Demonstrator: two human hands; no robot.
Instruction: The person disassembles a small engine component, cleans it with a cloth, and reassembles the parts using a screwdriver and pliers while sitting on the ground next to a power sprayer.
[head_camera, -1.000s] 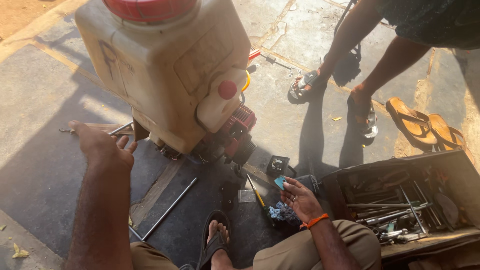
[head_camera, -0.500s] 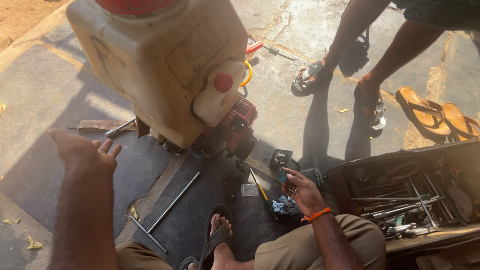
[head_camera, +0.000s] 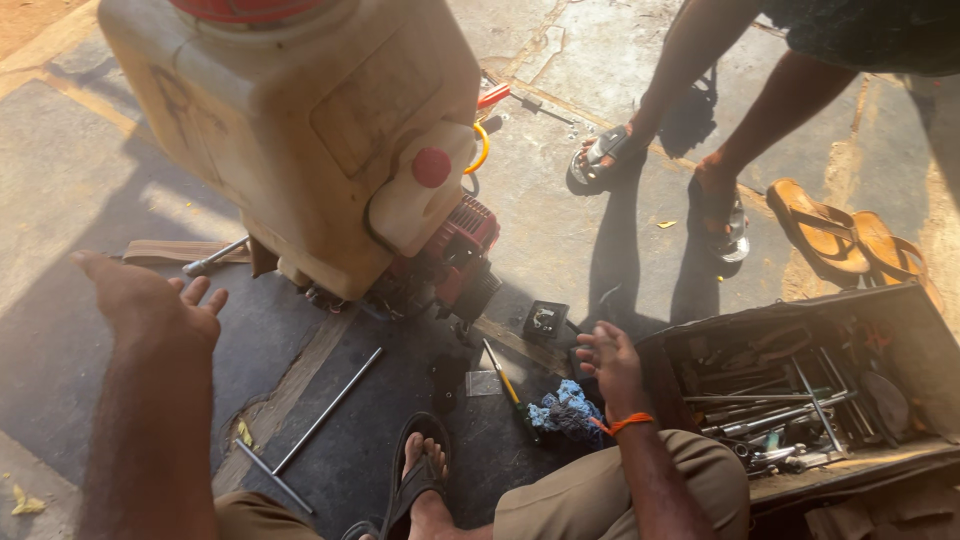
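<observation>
The left hand (head_camera: 160, 310) hangs in the air, fingers spread and holding nothing, just short of the big cream tank (head_camera: 300, 130) that stands tilted on the floor over its red engine (head_camera: 455, 250), likely leaning so the motor underneath can be reached. The right hand (head_camera: 610, 360) rests low, its grip loosely curled and empty as far as I can tell, beside a blue rag (head_camera: 562, 410), a yellow-handled screwdriver (head_camera: 505, 378) and the open toolbox (head_camera: 800, 400), all kept within easy reach.
</observation>
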